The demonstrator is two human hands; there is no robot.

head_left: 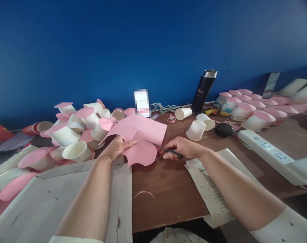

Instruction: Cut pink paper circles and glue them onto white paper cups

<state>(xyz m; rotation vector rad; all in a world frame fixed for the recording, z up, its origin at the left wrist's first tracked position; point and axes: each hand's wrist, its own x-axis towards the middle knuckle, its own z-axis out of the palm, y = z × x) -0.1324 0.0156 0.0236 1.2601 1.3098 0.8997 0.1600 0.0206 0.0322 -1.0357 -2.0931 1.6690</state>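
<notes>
A sheet of pink paper (143, 133) with curved cut-outs along its edges is held above the table. My left hand (116, 148) is closed on its left side, thumb on top and fingers underneath. In my right hand (180, 148) is a pair of scissors (165, 149), the fingers wrapped round its handles. The blades reach into the paper from the right, along a slit near its middle. A thin curved pink scrap (144, 192) lies on the wood below the paper.
White paper cups with pink discs crowd the left (64, 135) and far right (259, 118). A black thermos (204, 91) stands by the blue wall, near loose white cups (196, 130). To the right lie a power strip (272, 152), a round black object (224, 129) and printed paper (219, 189).
</notes>
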